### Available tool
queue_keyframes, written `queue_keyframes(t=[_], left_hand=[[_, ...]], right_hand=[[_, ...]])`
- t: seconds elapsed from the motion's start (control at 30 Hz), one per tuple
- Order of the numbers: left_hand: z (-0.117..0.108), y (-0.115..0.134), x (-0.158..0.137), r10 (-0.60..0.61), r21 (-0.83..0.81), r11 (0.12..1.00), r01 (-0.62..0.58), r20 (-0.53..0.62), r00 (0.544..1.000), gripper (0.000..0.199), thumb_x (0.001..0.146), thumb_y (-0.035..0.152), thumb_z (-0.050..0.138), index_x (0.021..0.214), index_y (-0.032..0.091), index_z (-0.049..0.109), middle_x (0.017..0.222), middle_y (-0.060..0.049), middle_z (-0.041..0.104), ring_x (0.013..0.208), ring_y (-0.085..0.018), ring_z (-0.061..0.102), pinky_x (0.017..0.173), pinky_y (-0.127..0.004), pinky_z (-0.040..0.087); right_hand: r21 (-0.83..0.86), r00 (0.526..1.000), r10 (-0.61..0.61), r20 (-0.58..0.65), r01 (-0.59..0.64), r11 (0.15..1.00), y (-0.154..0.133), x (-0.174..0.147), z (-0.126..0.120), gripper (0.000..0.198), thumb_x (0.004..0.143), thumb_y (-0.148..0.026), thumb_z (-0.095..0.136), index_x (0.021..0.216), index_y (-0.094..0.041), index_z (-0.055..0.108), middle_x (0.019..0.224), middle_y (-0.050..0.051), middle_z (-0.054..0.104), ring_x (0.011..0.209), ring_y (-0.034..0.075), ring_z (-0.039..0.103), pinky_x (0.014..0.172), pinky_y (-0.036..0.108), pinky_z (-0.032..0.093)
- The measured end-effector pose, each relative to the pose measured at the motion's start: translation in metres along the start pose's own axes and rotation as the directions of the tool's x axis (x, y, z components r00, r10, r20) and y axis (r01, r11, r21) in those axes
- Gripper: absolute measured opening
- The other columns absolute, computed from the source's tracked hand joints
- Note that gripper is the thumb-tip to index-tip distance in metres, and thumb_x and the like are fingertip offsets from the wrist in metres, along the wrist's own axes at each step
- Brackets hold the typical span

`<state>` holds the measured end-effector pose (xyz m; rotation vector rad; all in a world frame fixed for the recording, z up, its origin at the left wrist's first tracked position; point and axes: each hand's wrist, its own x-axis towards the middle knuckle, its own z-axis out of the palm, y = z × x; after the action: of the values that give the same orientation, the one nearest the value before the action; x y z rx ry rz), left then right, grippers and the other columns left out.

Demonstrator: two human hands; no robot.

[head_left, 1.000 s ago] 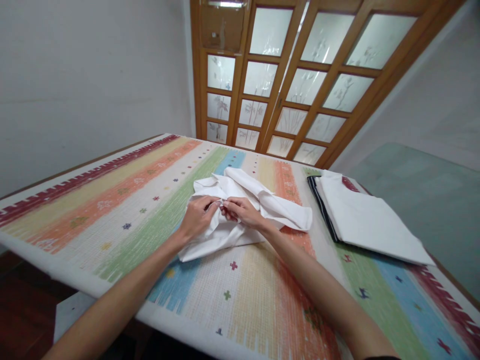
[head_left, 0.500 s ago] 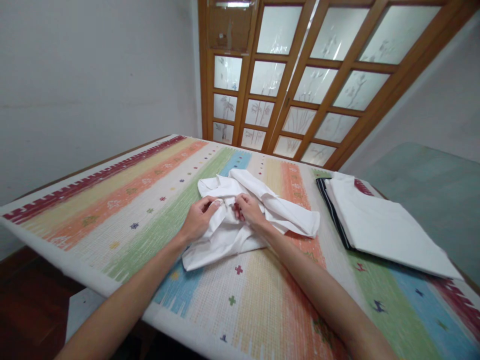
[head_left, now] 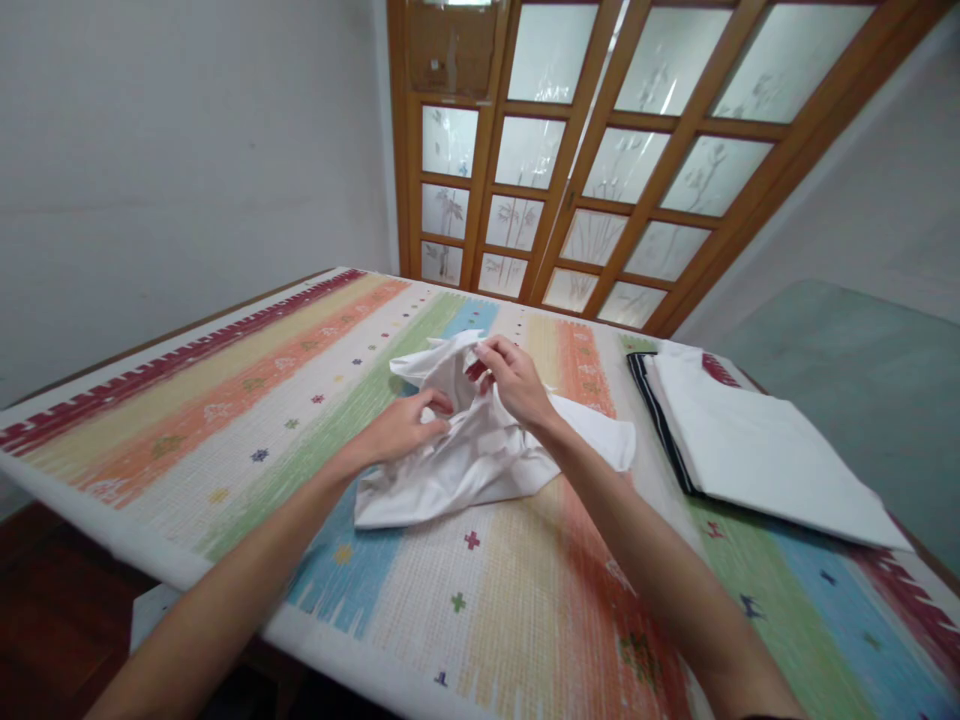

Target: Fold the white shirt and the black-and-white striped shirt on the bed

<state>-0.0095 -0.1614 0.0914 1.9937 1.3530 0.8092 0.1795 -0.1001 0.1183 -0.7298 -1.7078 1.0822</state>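
A crumpled white shirt (head_left: 480,465) lies in loose folds on the table, with a sleeve-like part spread out to the right. My right hand (head_left: 514,380) is closed in a pinch on its fabric and holds a piece raised above the rest. Just left of it, my left hand (head_left: 409,425) rests low at the shirt's left side, thumb and fingers apart around a gap. Whether its fingertips touch the cloth is hard to tell. Folds hide the collar and any buttons.
A striped, colourful tablecloth (head_left: 289,440) covers the table. On the right lies a stack of folded clothes, a white garment (head_left: 772,450) over a black one (head_left: 660,425). Wooden doors with glass panes (head_left: 570,180) stand behind; a greenish chair back or panel (head_left: 847,340) is at the right.
My right hand has lifted a piece of the shirt up and away. My left hand has let go of the fabric and its fingers have parted. The shirt's middle has risen into a peak.
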Motion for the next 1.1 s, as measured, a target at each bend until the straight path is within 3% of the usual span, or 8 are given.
queue_keyframes(t=[0.1, 0.23, 0.33, 0.5, 0.7, 0.9, 1.0, 1.1], left_hand=[[0.011, -0.005, 0.020, -0.014, 0.075, 0.997, 0.009, 0.065, 0.998, 0.027, 0.078, 0.027, 0.049, 0.095, 0.017, 0.068, 0.103, -0.008, 0.071, 0.095, -0.023, 0.064, 0.085, -0.033, 0.047], [0.022, -0.005, 0.033, 0.145, 0.181, 0.966, -0.184, 0.209, 0.967, 0.016, 0.069, 0.020, 0.055, 0.078, 0.017, 0.069, 0.083, -0.007, 0.072, 0.079, -0.023, 0.065, 0.074, -0.031, 0.047], [0.026, 0.000, 0.039, 0.188, 0.099, 0.972, -0.215, 0.223, 0.956, 0.014, 0.066, 0.021, 0.061, 0.077, 0.018, 0.069, 0.076, -0.005, 0.070, 0.070, -0.021, 0.063, 0.065, -0.029, 0.047], [0.035, 0.008, 0.051, 0.130, -0.232, 0.969, -0.084, 0.189, 0.973, 0.014, 0.067, 0.029, 0.068, 0.063, 0.015, 0.066, 0.061, -0.002, 0.063, 0.060, -0.020, 0.059, 0.056, -0.027, 0.045], [0.046, 0.018, 0.068, 0.169, -0.525, 0.840, -0.137, 0.013, 0.986, 0.025, 0.067, 0.032, 0.072, 0.086, 0.015, 0.067, 0.087, -0.006, 0.069, 0.083, -0.021, 0.064, 0.081, -0.034, 0.049], [-0.005, 0.018, 0.080, 0.006, -0.495, 0.861, -0.116, -0.219, 0.976, 0.031, 0.066, 0.028, 0.066, 0.093, 0.012, 0.068, 0.084, -0.003, 0.067, 0.081, -0.019, 0.060, 0.080, -0.030, 0.048], [-0.039, 0.018, 0.073, -0.090, -0.541, 0.823, -0.170, -0.419, 0.903, 0.042, 0.069, 0.021, 0.055, 0.107, 0.008, 0.066, 0.085, -0.003, 0.067, 0.083, -0.017, 0.059, 0.080, -0.027, 0.047], [-0.050, 0.017, 0.057, -0.172, -0.660, 0.743, -0.111, -0.350, 0.921, 0.049, 0.064, 0.019, 0.051, 0.109, 0.006, 0.065, 0.080, -0.003, 0.066, 0.078, -0.017, 0.060, 0.071, -0.024, 0.048]], right_hand=[[-0.357, 0.979, -0.052, 0.198, 0.121, 0.926, -0.002, -0.006, 0.004, 0.027, 0.093, -0.039, 0.046, 0.079, -0.018, 0.057, 0.070, 0.000, 0.064, 0.056, 0.011, 0.053, 0.056, 0.023, 0.038], [-0.784, 0.945, 0.096, 0.313, 0.200, 0.588, -0.007, -0.012, -0.007, 0.021, 0.088, -0.026, 0.051, 0.074, -0.018, 0.063, 0.072, 0.005, 0.066, 0.067, 0.016, 0.056, 0.059, 0.026, 0.031], [-0.839, 0.934, 0.113, 0.340, 0.247, 0.484, -0.007, -0.017, -0.018, 0.012, 0.079, -0.016, 0.055, 0.083, -0.019, 0.066, 0.084, 0.006, 0.069, 0.072, 0.018, 0.057, 0.060, 0.026, 0.031], [-0.800, 0.928, 0.003, 0.372, 0.319, 0.509, -0.005, -0.023, -0.033, 0.012, 0.071, -0.011, 0.058, 0.080, -0.015, 0.064, 0.081, 0.006, 0.063, 0.072, 0.017, 0.053, 0.065, 0.025, 0.036], [-0.822, 0.946, -0.148, 0.289, 0.324, 0.468, -0.018, -0.026, -0.050, 0.017, 0.074, -0.008, 0.055, 0.085, -0.013, 0.066, 0.085, 0.007, 0.062, 0.074, 0.017, 0.054, 0.069, 0.026, 0.039], [-0.966, 0.967, -0.248, 0.057, 0.116, 0.230, -0.042, -0.028, -0.098, 0.028, 0.078, -0.007, 0.048, 0.092, -0.011, 0.071, 0.092, 0.014, 0.066, 0.086, 0.024, 0.059, 0.078, 0.032, 0.042], [-0.993, 0.989, -0.115, -0.089, -0.078, 0.092, -0.045, -0.034, -0.134, 0.025, 0.075, -0.006, 0.050, 0.085, -0.010, 0.074, 0.087, 0.016, 0.068, 0.080, 0.025, 0.061, 0.072, 0.033, 0.041], [-0.988, 0.931, 0.340, -0.133, -0.150, 0.023, -0.040, -0.045, -0.157, 0.017, 0.068, -0.005, 0.059, 0.065, -0.015, 0.072, 0.066, 0.010, 0.067, 0.064, 0.022, 0.060, 0.061, 0.030, 0.038]])
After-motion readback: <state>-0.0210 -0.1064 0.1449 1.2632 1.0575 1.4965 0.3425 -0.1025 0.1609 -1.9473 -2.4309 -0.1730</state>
